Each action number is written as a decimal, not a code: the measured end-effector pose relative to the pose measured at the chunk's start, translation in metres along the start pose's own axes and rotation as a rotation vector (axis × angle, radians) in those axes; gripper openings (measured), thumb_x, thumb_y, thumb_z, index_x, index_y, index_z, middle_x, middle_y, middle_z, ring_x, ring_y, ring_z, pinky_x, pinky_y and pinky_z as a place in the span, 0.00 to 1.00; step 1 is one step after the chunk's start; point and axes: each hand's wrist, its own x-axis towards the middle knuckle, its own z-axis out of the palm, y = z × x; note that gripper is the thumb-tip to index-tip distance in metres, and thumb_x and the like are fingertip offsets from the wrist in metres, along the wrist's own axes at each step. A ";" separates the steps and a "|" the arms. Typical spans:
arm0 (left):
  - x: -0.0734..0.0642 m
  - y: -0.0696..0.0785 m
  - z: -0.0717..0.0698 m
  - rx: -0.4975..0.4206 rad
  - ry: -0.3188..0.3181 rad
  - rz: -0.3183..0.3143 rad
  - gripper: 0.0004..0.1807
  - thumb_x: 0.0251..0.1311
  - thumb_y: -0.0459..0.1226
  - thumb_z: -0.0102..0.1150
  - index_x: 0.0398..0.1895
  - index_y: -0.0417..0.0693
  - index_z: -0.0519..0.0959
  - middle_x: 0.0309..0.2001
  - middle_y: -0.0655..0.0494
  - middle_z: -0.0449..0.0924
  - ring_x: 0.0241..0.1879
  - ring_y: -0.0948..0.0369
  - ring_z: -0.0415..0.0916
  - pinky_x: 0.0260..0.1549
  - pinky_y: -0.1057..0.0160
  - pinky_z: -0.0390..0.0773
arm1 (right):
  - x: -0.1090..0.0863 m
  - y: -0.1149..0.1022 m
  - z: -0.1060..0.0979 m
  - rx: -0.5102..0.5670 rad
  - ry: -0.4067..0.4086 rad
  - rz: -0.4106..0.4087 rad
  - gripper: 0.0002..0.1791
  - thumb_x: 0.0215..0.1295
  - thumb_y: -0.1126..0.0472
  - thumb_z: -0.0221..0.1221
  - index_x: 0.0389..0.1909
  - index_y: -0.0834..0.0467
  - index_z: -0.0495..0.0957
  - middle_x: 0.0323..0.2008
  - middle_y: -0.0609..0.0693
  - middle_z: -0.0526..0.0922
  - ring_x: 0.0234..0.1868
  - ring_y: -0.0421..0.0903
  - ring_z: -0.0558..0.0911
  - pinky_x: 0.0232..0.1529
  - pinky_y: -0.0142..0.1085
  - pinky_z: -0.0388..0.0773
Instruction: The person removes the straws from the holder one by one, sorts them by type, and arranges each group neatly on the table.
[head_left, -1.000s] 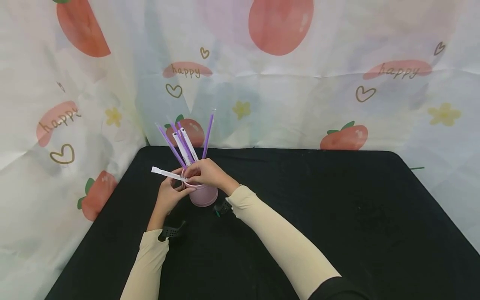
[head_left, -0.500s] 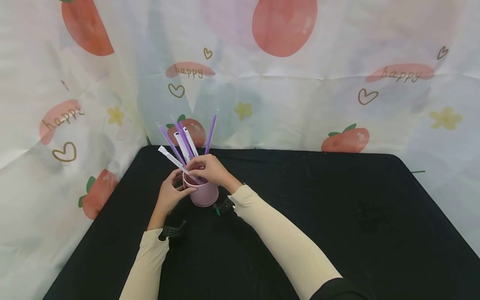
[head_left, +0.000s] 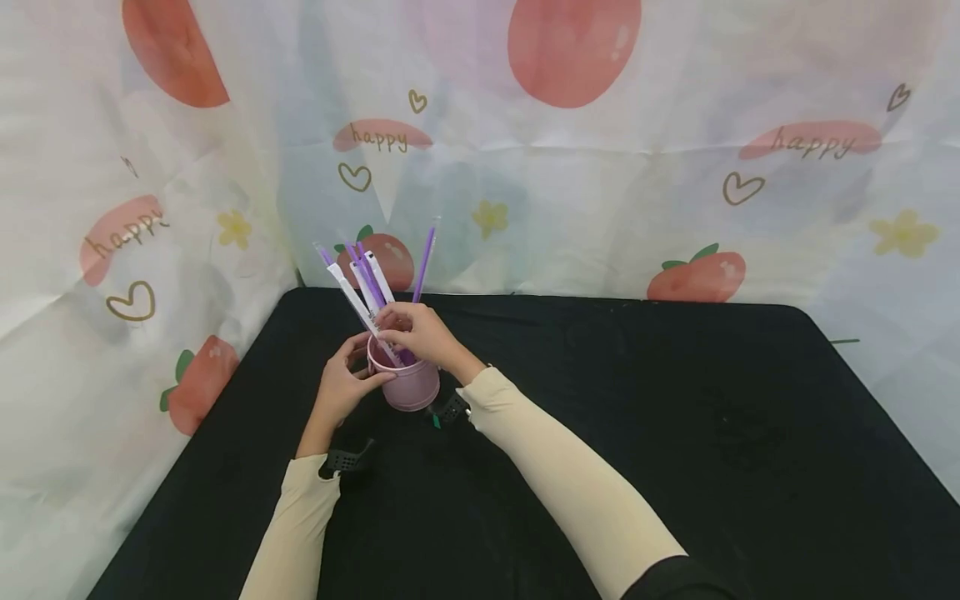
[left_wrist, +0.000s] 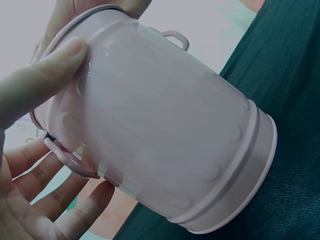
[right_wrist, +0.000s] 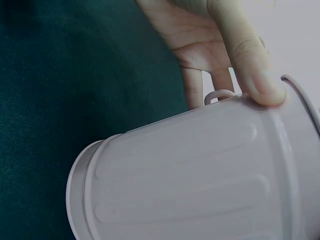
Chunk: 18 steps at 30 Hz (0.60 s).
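Note:
A pink bucket (head_left: 412, 388) with small side handles stands on the table at centre-left. My left hand (head_left: 347, 387) holds it from the left, thumb (left_wrist: 67, 60) pressed near the rim, fingers near a handle (left_wrist: 70, 159) in the left wrist view. My right hand (head_left: 426, 335), over the bucket's mouth, pinches a slim white paper-wrapped straw (head_left: 348, 288), its lower end inside the bucket. Several purple straws (head_left: 424, 265) in clear film and other white wrapped ones (head_left: 380, 277) lean out behind. The right wrist view shows the bucket's wall (right_wrist: 190, 175) and my left hand (right_wrist: 215, 47).
A black cloth covers the table (head_left: 637, 417). Behind it and to the left hangs a pale curtain (head_left: 570, 200) printed with fruit, hearts and flowers. Dark wrist straps (head_left: 347, 461) sit at both wrists.
The white wrapped straw has swung from nearly level to steeply upright, its lower end now down in the bucket. My right hand has risen slightly; my left hand stays on the bucket.

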 end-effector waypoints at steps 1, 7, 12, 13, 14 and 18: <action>0.000 0.000 0.001 0.001 0.002 0.003 0.37 0.49 0.31 0.69 0.63 0.38 0.64 0.61 0.40 0.68 0.61 0.46 0.67 0.55 0.54 0.74 | 0.000 0.000 0.000 -0.011 0.005 0.000 0.08 0.63 0.66 0.58 0.43 0.62 0.77 0.39 0.60 0.82 0.33 0.45 0.83 0.34 0.30 0.83; 0.001 -0.002 0.001 -0.009 -0.002 -0.001 0.37 0.49 0.30 0.68 0.64 0.38 0.63 0.62 0.40 0.67 0.61 0.47 0.67 0.55 0.55 0.73 | 0.000 0.000 0.001 -0.054 0.038 0.010 0.10 0.63 0.65 0.58 0.45 0.61 0.77 0.38 0.59 0.84 0.30 0.46 0.83 0.32 0.28 0.83; 0.000 0.003 0.000 -0.005 -0.006 -0.009 0.37 0.49 0.30 0.68 0.64 0.37 0.63 0.62 0.39 0.67 0.62 0.46 0.66 0.56 0.53 0.73 | 0.000 0.002 0.002 -0.024 0.087 0.011 0.11 0.60 0.65 0.61 0.44 0.61 0.80 0.37 0.58 0.85 0.31 0.46 0.84 0.31 0.28 0.83; 0.000 0.003 0.000 -0.002 -0.005 -0.011 0.37 0.49 0.30 0.68 0.64 0.38 0.64 0.62 0.39 0.67 0.62 0.46 0.66 0.56 0.53 0.73 | 0.000 0.002 0.002 -0.017 0.095 0.007 0.11 0.60 0.65 0.61 0.44 0.61 0.81 0.37 0.58 0.85 0.31 0.47 0.85 0.31 0.29 0.83; 0.000 0.003 0.000 0.002 -0.003 -0.010 0.37 0.49 0.31 0.68 0.64 0.37 0.63 0.62 0.39 0.67 0.62 0.46 0.66 0.56 0.53 0.73 | 0.000 0.002 0.002 -0.009 0.102 0.003 0.11 0.60 0.64 0.62 0.44 0.61 0.81 0.37 0.58 0.85 0.31 0.47 0.85 0.31 0.30 0.83; 0.001 -0.001 0.002 -0.005 0.000 -0.002 0.37 0.49 0.31 0.68 0.64 0.38 0.63 0.62 0.40 0.67 0.62 0.46 0.66 0.56 0.53 0.73 | 0.000 0.003 0.002 0.035 0.152 0.010 0.12 0.59 0.63 0.63 0.43 0.60 0.82 0.38 0.58 0.86 0.31 0.47 0.85 0.31 0.35 0.85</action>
